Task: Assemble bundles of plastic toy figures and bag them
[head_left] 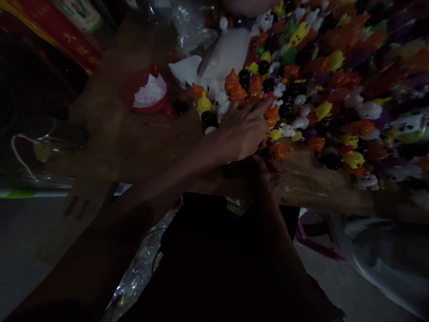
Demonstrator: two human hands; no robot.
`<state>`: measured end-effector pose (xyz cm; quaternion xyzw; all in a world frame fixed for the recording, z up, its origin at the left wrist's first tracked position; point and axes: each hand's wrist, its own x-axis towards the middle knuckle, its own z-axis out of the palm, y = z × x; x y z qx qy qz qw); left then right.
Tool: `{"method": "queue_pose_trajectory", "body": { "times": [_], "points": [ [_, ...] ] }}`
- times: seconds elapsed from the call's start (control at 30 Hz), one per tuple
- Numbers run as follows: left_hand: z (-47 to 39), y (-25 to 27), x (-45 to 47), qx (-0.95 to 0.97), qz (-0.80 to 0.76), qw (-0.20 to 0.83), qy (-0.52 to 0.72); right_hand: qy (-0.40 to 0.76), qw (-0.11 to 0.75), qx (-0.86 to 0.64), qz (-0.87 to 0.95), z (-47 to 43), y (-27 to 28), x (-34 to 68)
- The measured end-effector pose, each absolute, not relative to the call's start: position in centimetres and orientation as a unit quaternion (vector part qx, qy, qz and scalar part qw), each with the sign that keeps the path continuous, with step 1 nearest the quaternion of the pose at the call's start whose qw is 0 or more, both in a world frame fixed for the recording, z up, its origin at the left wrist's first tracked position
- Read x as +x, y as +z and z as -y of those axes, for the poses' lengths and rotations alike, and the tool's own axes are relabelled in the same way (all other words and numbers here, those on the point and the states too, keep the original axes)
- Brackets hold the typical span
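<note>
My left hand [243, 127] lies palm down on the near edge of a big heap of small plastic toys [318, 80] in orange, yellow, black and white, fingers spread over them. What it grips, if anything, is hidden under the palm. My right hand [268, 181] sits in shadow at the wooden table's front edge [321, 188], just below the left hand; its fingers are too dark to read. An orange toy [280, 150] lies right beside both hands.
A red bowl [134, 89] holding white paper slips stands on the left of the table. White plastic bags [224, 56] lie behind the heap. A pink stool [315, 237] is below the table on the right. Red boxes [56, 31] are at far left.
</note>
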<state>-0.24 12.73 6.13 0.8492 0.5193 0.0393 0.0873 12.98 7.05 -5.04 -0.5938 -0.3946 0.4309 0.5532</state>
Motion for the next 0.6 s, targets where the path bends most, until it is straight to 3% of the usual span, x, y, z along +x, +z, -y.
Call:
{"method": "queue_pose_trajectory", "body": {
  "times": [0.1,0.27,0.6],
  "points": [
    [-12.7,7.1,-0.2,0.856,-0.511,0.079,-0.002,0.426,0.567,-0.586,0.392,-7.0,-5.8,12.8],
    [-12.8,7.6,-0.3,0.856,-0.511,0.074,-0.017,0.313,0.524,-0.633,0.476,-7.0,-7.1,12.7],
    [-12.7,7.4,-0.3,0.851,-0.520,0.079,0.014,0.386,0.598,-0.586,0.388,-7.2,-6.7,13.1]
  ]
}}
